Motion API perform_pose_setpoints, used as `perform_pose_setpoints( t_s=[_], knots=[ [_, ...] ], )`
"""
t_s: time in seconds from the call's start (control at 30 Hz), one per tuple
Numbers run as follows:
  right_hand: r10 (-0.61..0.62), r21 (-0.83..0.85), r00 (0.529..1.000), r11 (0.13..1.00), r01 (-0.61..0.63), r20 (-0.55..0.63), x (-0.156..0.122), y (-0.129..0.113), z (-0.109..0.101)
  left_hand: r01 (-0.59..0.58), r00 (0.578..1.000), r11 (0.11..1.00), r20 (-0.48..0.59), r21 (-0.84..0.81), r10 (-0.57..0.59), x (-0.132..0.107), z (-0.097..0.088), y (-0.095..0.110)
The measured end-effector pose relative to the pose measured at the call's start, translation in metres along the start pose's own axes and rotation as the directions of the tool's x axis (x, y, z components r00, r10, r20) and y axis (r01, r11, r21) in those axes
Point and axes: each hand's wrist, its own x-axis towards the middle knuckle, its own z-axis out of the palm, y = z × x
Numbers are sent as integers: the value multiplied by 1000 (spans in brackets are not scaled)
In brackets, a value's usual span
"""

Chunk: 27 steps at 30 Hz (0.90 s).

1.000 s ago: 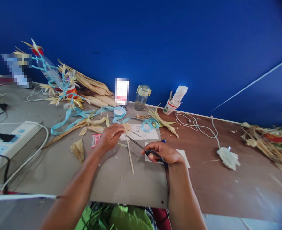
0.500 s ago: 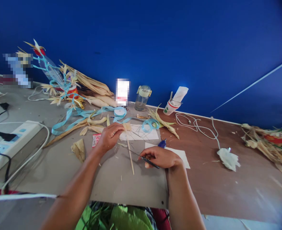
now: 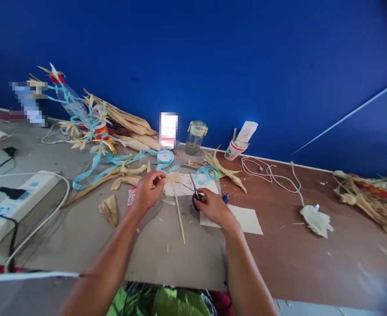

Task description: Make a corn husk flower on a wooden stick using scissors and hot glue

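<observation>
My left hand [image 3: 150, 189] is pinched closed beside a small piece of dry corn husk [image 3: 173, 177]; anything between the fingertips is too small to make out. A thin pale stick [image 3: 180, 219] runs from that husk toward the front of the table. My right hand [image 3: 215, 208] grips black-handled scissors [image 3: 196, 199], their blades pointing up and away from me over a white paper [image 3: 183, 189] strewn with thin dark wires. Behind the scissors curls a loop of light blue ribbon [image 3: 209, 174]. A second white sheet [image 3: 249, 220] lies partly under my right wrist.
A power strip [image 3: 19, 206] with cables stands at left. Husk bundles [image 3: 127, 118], a ribbon roll [image 3: 165, 156], a lidded jar [image 3: 195, 138] and a paper cup [image 3: 233, 150] line the back. More husks [image 3: 364, 197] and a crumpled tissue [image 3: 317, 220] sit at right.
My right hand has moved up with the scissors, and the blades have swung from pointing left to pointing away. My left hand has shifted slightly left of the husk. The view has tilted a little.
</observation>
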Motion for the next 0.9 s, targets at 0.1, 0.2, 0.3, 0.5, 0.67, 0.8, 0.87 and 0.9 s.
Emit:
perform_pose_setpoints(
  t_s=[0.1,0.2,0.3,0.5,0.67,0.8,0.87,0.9],
  knots=[
    [21,-119,997,992,-30,-79,0,-8,7,87,996,996,12,-36,-86,-1,1,3],
    [7,-208,992,977,-34,-129,1,-15,13,165,986,981,26,-104,-164,-1,3,5],
    [-10,-273,992,962,-25,-126,2,-21,18,245,970,948,53,-203,-239,-2,7,3],
    [44,-417,988,903,-103,-148,5,-30,23,371,928,857,108,-358,-357,-1,10,1],
    [75,-445,978,882,-156,-193,8,-32,28,398,916,841,120,-366,-382,-2,11,1],
    [52,-472,978,870,-143,-201,8,-33,30,427,899,819,82,-383,-430,-1,11,3],
    [49,-487,978,862,-143,-200,8,-34,30,441,890,807,78,-392,-448,-1,12,2],
    [51,-492,979,858,-145,-199,7,-35,30,444,889,806,80,-391,-451,-1,13,1]
  ],
)
